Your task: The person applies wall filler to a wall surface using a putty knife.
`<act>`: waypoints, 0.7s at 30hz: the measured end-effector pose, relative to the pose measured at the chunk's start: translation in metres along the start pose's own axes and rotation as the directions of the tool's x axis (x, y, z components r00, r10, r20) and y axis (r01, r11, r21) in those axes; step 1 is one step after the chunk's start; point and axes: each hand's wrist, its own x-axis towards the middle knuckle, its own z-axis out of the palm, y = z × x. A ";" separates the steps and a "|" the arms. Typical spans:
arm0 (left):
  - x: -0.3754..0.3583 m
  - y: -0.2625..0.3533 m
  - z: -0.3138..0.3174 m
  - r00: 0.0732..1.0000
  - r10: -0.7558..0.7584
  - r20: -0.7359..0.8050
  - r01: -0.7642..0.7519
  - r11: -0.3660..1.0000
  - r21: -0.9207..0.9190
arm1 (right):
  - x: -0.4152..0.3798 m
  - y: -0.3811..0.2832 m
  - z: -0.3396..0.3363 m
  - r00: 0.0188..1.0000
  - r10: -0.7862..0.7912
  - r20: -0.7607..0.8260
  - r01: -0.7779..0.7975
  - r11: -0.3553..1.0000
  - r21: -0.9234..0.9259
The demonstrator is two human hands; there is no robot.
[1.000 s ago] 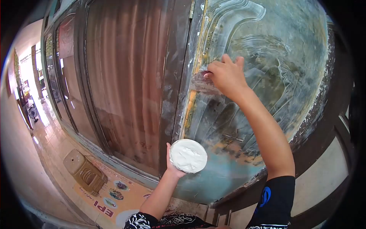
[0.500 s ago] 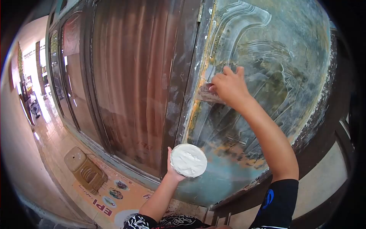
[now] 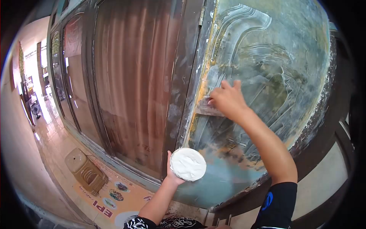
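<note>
My left hand [image 3: 172,174] holds up a round tub of white putty [image 3: 188,164] from its left and lower side. The paste nearly fills the tub, and its surface is uneven. Higher up, my right hand [image 3: 227,101] grips a flat, thin scraper [image 3: 209,110], pressed against the greenish wall [image 3: 225,171] close to the door frame. My fingers hide much of the scraper. Whitish streaks and curved smears of putty [image 3: 244,19] cover the upper wall, with darker, patchy areas between them.
Left of the wall is a dark-framed glass door [image 3: 183,72] with a reddish curtain [image 3: 129,76] behind it. A brown plastic stool [image 3: 87,170] lies on the floor by a printed orange banner [image 3: 108,196]. A dark frame edge [image 3: 328,114] runs along the right.
My right hand and the scraper have slid down the wall beside the frame. The putty tub in my left hand has hardly moved.
</note>
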 end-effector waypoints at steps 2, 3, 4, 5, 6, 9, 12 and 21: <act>-0.001 0.000 -0.001 1.000 -0.013 -0.025 0.013 1.000 -0.009 | 0.011 0.011 0.000 0.999 0.014 -0.030 -0.016 0.997 -0.074; 0.000 -0.002 -0.003 0.999 0.006 -0.035 -0.006 1.000 0.010 | 0.021 0.026 -0.011 0.993 0.100 -0.064 -0.108 0.984 -0.142; -0.001 0.000 -0.003 0.999 0.008 -0.035 -0.008 1.000 0.013 | 0.032 0.045 -0.030 0.978 0.181 -0.102 -0.199 0.958 -0.206; -0.002 0.001 -0.004 1.000 0.000 -0.026 0.000 1.000 0.005 | 0.038 0.062 -0.050 0.940 0.272 -0.205 -0.308 0.935 -0.175; -0.004 0.002 -0.005 1.000 -0.010 -0.017 0.010 1.000 -0.004 | 0.041 0.077 -0.070 0.883 0.360 -0.300 -0.412 0.901 -0.135; -0.004 0.006 -0.010 1.000 -0.005 0.017 0.006 1.000 -0.018 | 0.038 0.097 -0.095 0.803 0.494 -0.334 -0.520 0.854 0.013; -0.007 0.004 -0.009 0.999 0.028 -0.042 -0.028 1.000 0.001 | 0.021 0.060 -0.082 0.914 0.341 -0.219 -0.323 0.939 0.117; -0.006 -0.001 -0.008 0.998 0.029 -0.054 -0.030 1.000 -0.010 | 0.035 0.057 -0.050 0.932 0.314 -0.183 -0.336 0.935 -0.110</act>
